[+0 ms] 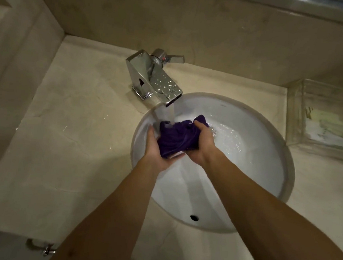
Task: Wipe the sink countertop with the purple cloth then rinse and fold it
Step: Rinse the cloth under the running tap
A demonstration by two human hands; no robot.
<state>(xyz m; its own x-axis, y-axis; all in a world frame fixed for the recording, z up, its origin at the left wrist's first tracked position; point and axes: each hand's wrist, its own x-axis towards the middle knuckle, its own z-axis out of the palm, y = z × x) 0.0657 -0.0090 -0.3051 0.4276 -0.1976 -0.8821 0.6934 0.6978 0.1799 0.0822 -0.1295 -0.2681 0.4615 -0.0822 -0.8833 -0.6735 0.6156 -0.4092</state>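
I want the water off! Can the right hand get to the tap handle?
Probably yes. Nothing stands between the right hand and the tap handle, but it grips the purple cloth and must let go first.

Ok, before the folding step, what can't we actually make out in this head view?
- The purple cloth: bunched between the left hand and right hand, so its fold state and underside are hidden.
- The sink drain: covered by the cloth and hands; only the overflow hole shows.
- The clear tray: cut off by the right edge, its contents too blurred to identify.
- Whether the countertop is wiped clean: too dim.
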